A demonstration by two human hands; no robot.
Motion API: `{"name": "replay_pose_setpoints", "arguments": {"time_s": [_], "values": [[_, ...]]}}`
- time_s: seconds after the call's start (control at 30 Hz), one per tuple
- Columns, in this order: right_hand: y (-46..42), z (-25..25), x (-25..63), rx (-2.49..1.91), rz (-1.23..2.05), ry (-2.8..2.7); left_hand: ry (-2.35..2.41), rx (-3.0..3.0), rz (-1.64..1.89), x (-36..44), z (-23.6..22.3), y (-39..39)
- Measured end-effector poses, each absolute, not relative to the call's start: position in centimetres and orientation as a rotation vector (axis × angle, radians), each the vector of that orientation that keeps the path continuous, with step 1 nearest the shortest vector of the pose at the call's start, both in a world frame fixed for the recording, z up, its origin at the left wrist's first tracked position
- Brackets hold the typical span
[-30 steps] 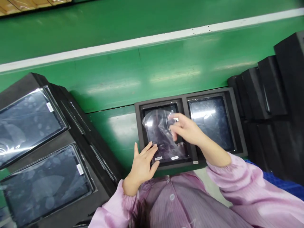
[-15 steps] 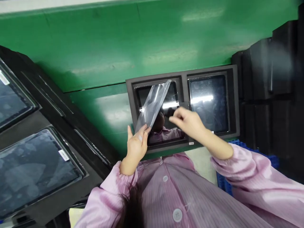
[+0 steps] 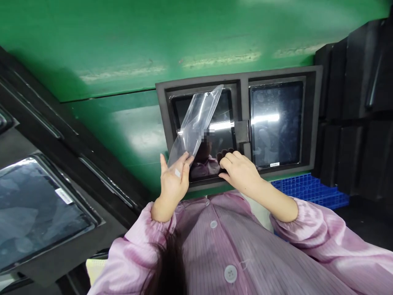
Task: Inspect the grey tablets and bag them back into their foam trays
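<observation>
A dark foam tray (image 3: pixel 244 98) with two compartments lies on the green table. In its left compartment sits a glossy black tablet-like screen (image 3: pixel 220 141). Slanting over that screen is a clear plastic film (image 3: pixel 196 119), its lower end gripped in my left hand (image 3: pixel 172 182). A small white label (image 3: pixel 177 172) shows by the left fingers. My right hand (image 3: pixel 241 170) is at the lower right corner of the same screen, its fingers curled down; whether they hold anything is hidden. The right compartment holds a second screen (image 3: pixel 276 127), hazy on its surface, with a white label near its bottom edge.
More screens in black foam trays (image 3: pixel 46 209) stand at the left. Stacked black foam trays (image 3: pixel 356 82) rise at the right. A blue plastic grid (image 3: pixel 310 188) sits below them. The green table (image 3: pixel 129 53) stretches behind the tray.
My right hand has come down from the screen's right side to its lower right corner. The left hand still grips the film, which lies at much the same slant. The view has shifted slightly.
</observation>
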State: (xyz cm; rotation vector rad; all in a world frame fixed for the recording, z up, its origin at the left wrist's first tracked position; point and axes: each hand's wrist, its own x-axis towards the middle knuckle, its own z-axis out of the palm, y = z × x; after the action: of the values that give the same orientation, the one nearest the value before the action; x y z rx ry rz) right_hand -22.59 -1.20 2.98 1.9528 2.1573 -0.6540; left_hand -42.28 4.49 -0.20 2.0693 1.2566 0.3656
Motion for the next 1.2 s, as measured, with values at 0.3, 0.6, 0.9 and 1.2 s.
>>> {"name": "replay_pose_setpoints", "arguments": {"time_s": [0.3,0.6,0.9,1.2], "values": [[-1.5,1.8,-23.8,2.132,-0.512,2.067,1.269,2.079,0.309,-42.2,-0.1,4.4],[-1.5,1.1,-23.1,2.365,-0.629,1.991,1.283,2.085,0.344,-42.0,-0.2,4.1],[0.2,2.2,-18.5,3.342,-1.789,1.036,1.303,2.100,0.343,-42.3,-0.7,4.1],[6.1,2.5,-22.6,3.116,-1.703,1.426,0.969,2.669,-0.059,-43.4,0.2,2.9]]}}
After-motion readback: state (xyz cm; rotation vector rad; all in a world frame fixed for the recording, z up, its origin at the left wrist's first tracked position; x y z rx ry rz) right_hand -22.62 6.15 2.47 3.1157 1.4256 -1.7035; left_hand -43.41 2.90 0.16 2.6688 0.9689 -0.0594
